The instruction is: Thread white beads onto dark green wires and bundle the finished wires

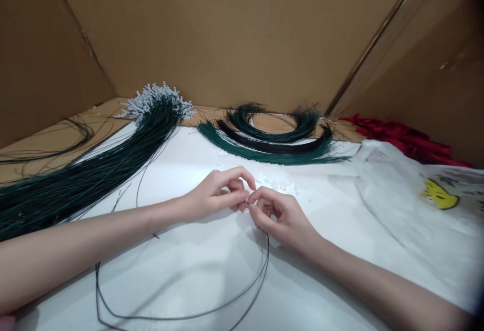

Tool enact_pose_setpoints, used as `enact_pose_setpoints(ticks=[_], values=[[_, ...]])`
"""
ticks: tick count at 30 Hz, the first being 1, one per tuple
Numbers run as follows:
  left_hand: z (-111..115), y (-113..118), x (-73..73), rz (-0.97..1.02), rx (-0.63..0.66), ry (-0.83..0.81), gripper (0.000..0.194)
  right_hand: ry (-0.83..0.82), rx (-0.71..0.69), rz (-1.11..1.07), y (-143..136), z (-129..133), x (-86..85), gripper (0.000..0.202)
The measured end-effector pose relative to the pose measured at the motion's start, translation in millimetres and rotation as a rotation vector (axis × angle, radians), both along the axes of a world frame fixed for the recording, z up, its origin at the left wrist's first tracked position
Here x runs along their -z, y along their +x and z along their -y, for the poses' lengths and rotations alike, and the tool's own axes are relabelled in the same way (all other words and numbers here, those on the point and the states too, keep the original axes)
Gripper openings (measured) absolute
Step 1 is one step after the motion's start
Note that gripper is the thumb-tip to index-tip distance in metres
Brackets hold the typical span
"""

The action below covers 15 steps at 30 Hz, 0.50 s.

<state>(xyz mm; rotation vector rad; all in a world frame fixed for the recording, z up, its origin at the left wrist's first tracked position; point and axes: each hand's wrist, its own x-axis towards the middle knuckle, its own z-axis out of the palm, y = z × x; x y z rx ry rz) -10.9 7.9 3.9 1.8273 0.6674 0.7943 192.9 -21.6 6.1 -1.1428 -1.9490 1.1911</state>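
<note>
My left hand [217,197] and my right hand [283,217] meet over the white work surface, both closed in pinches at their fingertips. A thin dark cord [266,258] runs from under my right hand in a wide loop toward me and back to the left under my left forearm. A short dark piece of it shows between the fingertips, with a tiny white bit beside it, too small to make out. Small white beads [278,183] lie scattered just behind my hands.
At the left lies a thick bundle of dark green cords [124,164] with white beaded ends [159,100]. Curved green and black cord bundles [272,155] lie at the back. A clear plastic bag [393,184] and red fabric [408,139] are at right. Cardboard walls [234,33] enclose the surface.
</note>
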Motion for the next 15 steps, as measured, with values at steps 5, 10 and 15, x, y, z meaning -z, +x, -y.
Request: enact_pose_setpoints(ticks=[5, 10, 15], values=[[-6.9, 0.0, 0.2, -0.043, -0.351, 0.228, 0.013, -0.015, 0.027, -0.007, -1.1, 1.7, -1.5, 0.011], [-26.4, -7.7, 2.3, -0.342, -0.534, 0.557, 0.012, -0.016, 0.040, -0.011, -2.2, 1.0, -2.4, 0.012], [-42.0, -19.4, 3.4, -0.549, -0.627, 0.663, 0.018, -0.020, 0.036, -0.020, -1.8, 1.1, -2.6, 0.012]])
